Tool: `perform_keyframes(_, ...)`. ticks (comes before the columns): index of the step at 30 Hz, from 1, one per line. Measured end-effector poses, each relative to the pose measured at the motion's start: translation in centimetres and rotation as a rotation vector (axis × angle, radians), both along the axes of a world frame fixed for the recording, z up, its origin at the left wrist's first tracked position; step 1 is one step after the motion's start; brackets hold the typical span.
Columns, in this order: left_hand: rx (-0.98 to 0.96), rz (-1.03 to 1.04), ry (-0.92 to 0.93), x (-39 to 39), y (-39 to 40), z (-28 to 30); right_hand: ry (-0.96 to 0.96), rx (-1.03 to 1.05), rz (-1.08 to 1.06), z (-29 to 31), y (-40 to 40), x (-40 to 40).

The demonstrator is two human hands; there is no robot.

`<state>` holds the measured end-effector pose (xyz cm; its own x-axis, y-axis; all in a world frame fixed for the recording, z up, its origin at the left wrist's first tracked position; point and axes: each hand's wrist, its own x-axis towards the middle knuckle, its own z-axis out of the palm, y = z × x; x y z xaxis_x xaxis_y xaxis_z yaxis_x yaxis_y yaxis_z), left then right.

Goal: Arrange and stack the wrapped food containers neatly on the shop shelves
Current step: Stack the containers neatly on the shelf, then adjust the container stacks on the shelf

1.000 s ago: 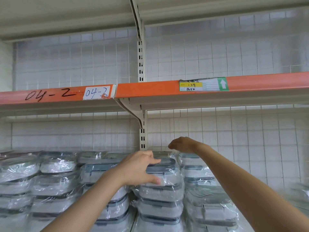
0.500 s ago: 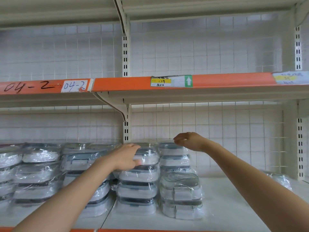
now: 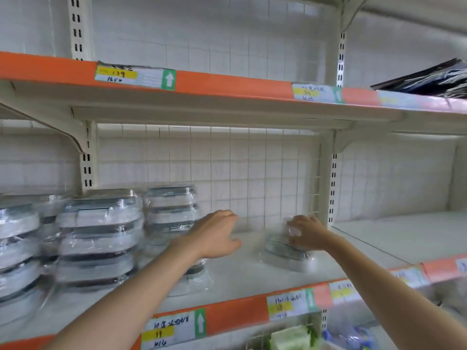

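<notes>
Shelving: you face a cream metal shop rack with a white wire-grid back panel (image 3: 252,173) and slotted uprights; each shelf front carries an orange strip.
Middle shelf (image 3: 240,274): its white deck holds your work, with stacks at the left and bare deck to the right.
Upper shelf (image 3: 227,84): a dark plastic-wrapped bundle (image 3: 427,79) lies at its far right.
Stacked containers (image 3: 98,236): wrapped, grey-lidded tubs stand several high at the left, in rows reaching back to the grid.
Lone container (image 3: 285,248): blurred, it sits on the deck well right of the stacks.
Right hand (image 3: 307,233): your fingers curl over the lone container's top, gripping its wrap.
Left hand (image 3: 214,234): it is released, fingers loose, hovering beside the stacks and holding nothing.
Upper price tag (image 3: 135,75): handwritten "139" and "1650", with a white arrow on green.
Lower tags (image 3: 174,329): yellow bands and scrawl too blurred to read.
</notes>
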<state>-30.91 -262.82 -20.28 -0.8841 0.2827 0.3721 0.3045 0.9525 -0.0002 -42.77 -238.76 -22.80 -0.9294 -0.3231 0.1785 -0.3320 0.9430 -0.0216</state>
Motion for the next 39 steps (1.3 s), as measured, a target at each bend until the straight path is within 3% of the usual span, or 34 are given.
perform_keyframes(5, 0.085, -0.069, -0.151, -3.0, 4.7, -3.0, -0.015, -0.185, 0.168, 0.1, 1.5, 1.3)
perform_keyframes(9, 0.083, -0.137, -0.276, -4.5, 7.0, -3.8, -0.144, -0.643, 0.191, 1.0, 2.7, 1.3)
perform_keyframes(14, 0.063, -0.155, -0.36, -5.0, 7.6, -4.0, -0.205, -0.506, 0.059, -0.3, 2.6, 0.1)
perform_keyframes(20, 0.069, -0.14, -0.39, -4.7, 6.7, -4.0, -0.027, -0.217, -0.172, -1.5, 1.5, -1.9)
perform_keyframes(24, 0.104, -0.161, -0.412, -4.6, 6.3, -4.4, -0.143, -0.183, -0.18, -1.8, 3.2, -2.8)
perform_keyframes(29, 0.101, -0.184, -0.315, -4.4, 6.0, -4.4, -0.24, -0.213, -0.18, -2.2, 4.6, -3.1)
perform_keyframes(33, 0.099, -0.211, -0.168, -3.4, 5.8, -3.2, -0.148, -0.156, -0.23, -3.1, 4.3, -3.4)
perform_keyframes(39, 0.282, -0.147, -0.036, -0.8, 0.5, 1.8, -0.132, -0.192, -0.238, -3.2, 3.6, -3.2)
